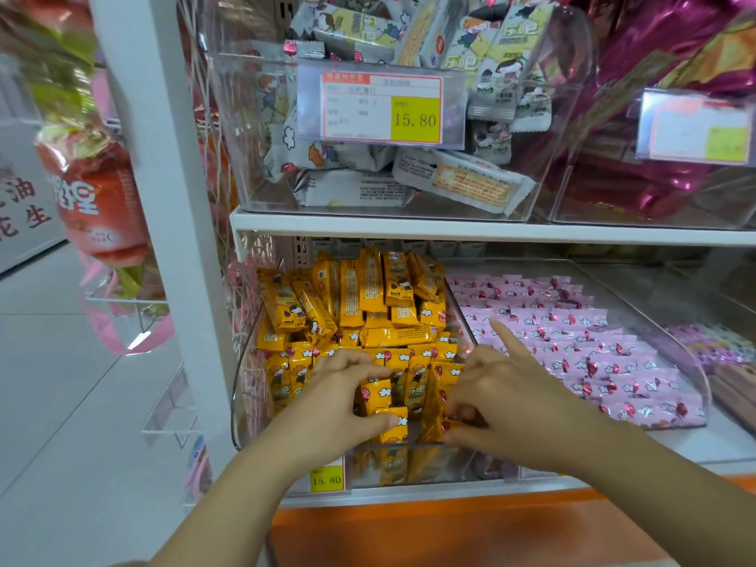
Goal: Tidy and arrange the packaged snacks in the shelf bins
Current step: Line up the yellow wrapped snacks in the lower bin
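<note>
Yellow snack packets (374, 396) gripped by left hand (347, 403), pinched by right hand (505, 403).

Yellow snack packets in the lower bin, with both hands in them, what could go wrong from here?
The back yellow snack packets stand piled loosely; moving the front rows that the left hand and right hand grip could topple them. The clear bin adjoins the bin of pink packets, so a nudged packet might spill across.

Yellow packets (368, 304): white clouds, red balloons. Pink packets (572, 341): white clouds, red spots. Grey-white packets (352, 157): cartoon figures. Foil bags (654, 47): magenta. Price label (382, 108): yellow box. Base panel (409, 534): orange.
</note>
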The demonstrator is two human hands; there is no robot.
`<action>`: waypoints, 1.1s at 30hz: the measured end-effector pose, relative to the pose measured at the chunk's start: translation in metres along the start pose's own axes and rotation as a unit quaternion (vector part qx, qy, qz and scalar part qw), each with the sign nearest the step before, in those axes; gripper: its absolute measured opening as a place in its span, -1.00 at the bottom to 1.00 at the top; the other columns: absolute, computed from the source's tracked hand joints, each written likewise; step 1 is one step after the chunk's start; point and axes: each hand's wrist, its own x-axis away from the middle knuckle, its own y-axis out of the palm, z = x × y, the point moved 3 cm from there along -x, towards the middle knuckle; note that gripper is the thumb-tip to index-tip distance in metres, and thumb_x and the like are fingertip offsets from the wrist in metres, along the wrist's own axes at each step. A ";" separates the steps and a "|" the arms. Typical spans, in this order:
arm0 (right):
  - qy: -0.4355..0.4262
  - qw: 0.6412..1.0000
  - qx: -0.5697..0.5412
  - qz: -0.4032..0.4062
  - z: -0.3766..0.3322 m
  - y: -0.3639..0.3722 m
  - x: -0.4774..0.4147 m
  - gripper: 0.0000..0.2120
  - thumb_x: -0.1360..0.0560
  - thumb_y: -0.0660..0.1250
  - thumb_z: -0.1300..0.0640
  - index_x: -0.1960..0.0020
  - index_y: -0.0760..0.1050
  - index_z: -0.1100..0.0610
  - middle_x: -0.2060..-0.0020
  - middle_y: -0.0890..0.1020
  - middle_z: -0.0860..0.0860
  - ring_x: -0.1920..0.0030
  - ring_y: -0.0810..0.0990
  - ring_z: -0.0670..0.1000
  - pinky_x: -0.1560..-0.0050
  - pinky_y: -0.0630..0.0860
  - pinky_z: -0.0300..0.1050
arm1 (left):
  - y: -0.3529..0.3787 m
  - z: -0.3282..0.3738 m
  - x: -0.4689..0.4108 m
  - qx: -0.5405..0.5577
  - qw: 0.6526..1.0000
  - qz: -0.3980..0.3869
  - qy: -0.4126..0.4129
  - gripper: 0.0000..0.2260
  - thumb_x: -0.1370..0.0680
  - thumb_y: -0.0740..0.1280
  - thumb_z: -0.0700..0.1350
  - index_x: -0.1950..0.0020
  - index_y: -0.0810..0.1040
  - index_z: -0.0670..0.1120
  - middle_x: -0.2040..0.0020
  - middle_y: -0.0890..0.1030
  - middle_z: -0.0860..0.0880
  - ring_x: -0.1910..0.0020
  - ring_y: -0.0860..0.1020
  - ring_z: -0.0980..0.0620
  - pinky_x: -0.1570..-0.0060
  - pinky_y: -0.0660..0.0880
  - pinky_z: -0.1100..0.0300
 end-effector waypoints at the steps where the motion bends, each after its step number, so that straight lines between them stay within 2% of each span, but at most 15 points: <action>1: -0.002 1.000 0.010 -0.017 -0.001 0.001 0.001 -0.62 -0.50 0.16 -0.29 -0.12 0.56 -0.10 0.04 0.58 -0.16 -0.25 0.33 -0.11 -0.45 -0.38 0.15 | 0.001 0.001 0.000 -0.009 1.000 -0.002 0.000 -0.49 -0.46 0.41 0.14 -0.38 0.37 0.20 -0.30 0.26 0.21 -0.31 0.16 0.20 -0.32 0.28 0.18; 4: 0.004 0.999 0.003 -0.045 -0.004 0.006 -0.001 -0.60 -0.52 0.17 -0.26 -0.26 0.50 -0.14 -0.08 0.58 -0.07 -0.33 0.28 -0.08 -0.44 -0.39 0.21 | 0.003 0.002 0.001 -0.017 1.000 -0.016 -0.003 -0.51 -0.46 0.39 0.18 -0.36 0.37 0.24 -0.29 0.27 0.23 -0.30 0.13 0.19 -0.27 0.20 0.23; 8: 0.001 0.997 -0.047 -0.062 -0.003 0.009 -0.003 -0.63 -0.53 0.22 -0.19 -0.32 0.45 -0.16 -0.10 0.58 -0.07 -0.30 0.29 -0.10 -0.45 -0.37 0.17 | 0.003 0.000 0.000 0.013 0.999 -0.036 -0.016 -0.50 -0.43 0.41 0.19 -0.34 0.39 0.24 -0.26 0.27 0.24 -0.29 0.28 0.16 -0.23 0.31 0.22; 11: 0.008 0.993 -0.106 -0.059 -0.002 0.008 -0.004 -0.70 -0.53 0.25 -0.15 -0.24 0.51 -0.15 0.00 0.59 -0.15 -0.24 0.33 -0.15 -0.46 -0.37 0.07 | 0.003 0.001 0.002 0.000 0.999 -0.047 -0.025 -0.46 -0.44 0.41 0.19 -0.38 0.36 0.19 -0.27 0.25 0.22 -0.23 0.31 0.19 -0.17 0.25 0.33; 14: 0.009 0.992 -0.126 -0.029 -0.005 0.007 -0.005 -0.85 -0.56 0.24 -0.08 -0.06 0.54 -0.10 0.18 0.50 -0.23 -0.11 0.39 -0.18 -0.42 -0.39 -0.08 | 0.002 0.002 0.002 -0.005 0.998 -0.052 -0.037 -0.46 -0.43 0.40 0.21 -0.38 0.35 0.20 -0.30 0.24 0.20 -0.14 0.36 0.16 -0.12 0.30 0.32; 18: -0.013 0.995 -0.097 0.030 -0.004 0.001 -0.005 -0.89 -0.60 0.19 0.05 0.03 0.49 -0.03 0.19 0.61 -0.12 0.15 0.52 -0.15 -0.41 -0.42 -0.22 | 0.002 0.005 -0.001 -0.004 0.995 -0.086 -0.048 -0.43 -0.44 0.40 0.20 -0.41 0.31 0.18 -0.37 0.21 0.16 -0.20 0.35 0.15 -0.16 0.33 0.29; 19: -0.023 0.995 -0.088 0.051 -0.002 -0.001 -0.006 -0.90 -0.59 0.22 0.08 0.06 0.50 -0.01 0.21 0.63 -0.09 0.21 0.53 -0.14 -0.44 -0.38 -0.19 | 0.003 0.006 -0.001 -0.002 0.994 -0.098 -0.052 -0.43 -0.45 0.39 0.19 -0.42 0.29 0.17 -0.37 0.19 0.15 -0.18 0.36 0.14 -0.13 0.34 0.29; 21: -0.056 0.991 -0.045 0.109 0.005 -0.002 -0.010 -0.90 -0.47 0.40 0.19 0.17 0.53 0.03 0.35 0.62 -0.08 0.37 0.53 -0.14 -0.50 -0.08 0.01 | 0.004 0.007 -0.001 -0.004 0.991 -0.120 -0.060 -0.43 -0.47 0.38 0.18 -0.43 0.26 0.18 -0.37 0.16 0.12 -0.03 0.40 0.13 0.01 0.35 0.32; 23: -0.096 0.983 0.006 0.157 0.010 -0.001 -0.010 -0.71 -0.23 0.57 0.32 0.27 0.54 0.01 0.48 0.55 -0.12 0.47 0.53 -0.14 -0.37 0.19 0.17 | 0.005 0.009 -0.001 -0.012 0.989 -0.133 -0.070 -0.43 -0.49 0.35 0.19 -0.44 0.22 0.20 -0.39 0.11 0.10 0.05 0.40 0.11 0.07 0.33 0.32; 24: -0.121 0.979 0.016 0.162 0.011 0.001 -0.009 -0.65 -0.14 0.57 0.37 0.28 0.54 0.00 0.49 0.53 -0.13 0.48 0.53 -0.14 -0.33 0.26 0.17 | 0.005 0.009 0.000 -0.019 0.988 -0.136 -0.076 -0.44 -0.49 0.34 0.19 -0.45 0.21 0.22 -0.40 0.08 0.09 0.07 0.40 0.09 0.07 0.33 0.32; 26: -0.173 0.972 0.022 0.157 0.008 0.007 -0.008 -0.59 -0.07 0.53 0.41 0.27 0.54 -0.01 0.47 0.52 -0.13 0.44 0.54 -0.12 -0.32 0.40 0.02 | 0.005 0.010 0.003 -0.029 0.986 -0.138 -0.091 -0.44 -0.50 0.32 0.21 -0.44 0.19 0.26 -0.42 0.04 0.07 0.08 0.41 0.07 0.07 0.33 0.30; 29: -0.214 0.966 0.044 0.136 0.003 0.017 -0.004 -0.62 -0.05 0.57 0.34 0.27 0.54 0.00 0.43 0.54 -0.12 0.39 0.54 -0.08 -0.16 0.42 -0.18 | 0.005 0.012 0.004 -0.019 0.985 -0.135 -0.104 -0.44 -0.49 0.33 0.22 -0.43 0.19 0.29 -0.46 0.05 0.03 -0.04 0.44 0.05 -0.04 0.39 0.28; 31: -0.225 0.963 0.037 0.141 0.003 0.019 -0.001 -0.66 -0.12 0.59 0.31 0.24 0.56 0.01 0.39 0.54 -0.11 0.36 0.53 -0.06 0.00 0.37 -0.26 | 0.004 0.011 0.004 -0.006 0.985 -0.130 -0.112 -0.42 -0.47 0.35 0.23 -0.43 0.20 0.28 -0.47 0.09 0.01 -0.19 0.45 0.02 -0.18 0.41 0.22; 33: -0.226 0.963 0.029 0.146 0.003 0.016 0.003 -0.69 -0.17 0.57 0.29 0.21 0.57 0.02 0.36 0.54 -0.11 0.32 0.52 -0.05 0.08 0.32 -0.27 | 0.004 0.008 0.003 0.003 0.984 -0.127 -0.123 -0.40 -0.43 0.37 0.25 -0.41 0.23 0.27 -0.44 0.17 0.00 -0.26 0.43 -0.01 -0.23 0.41 0.15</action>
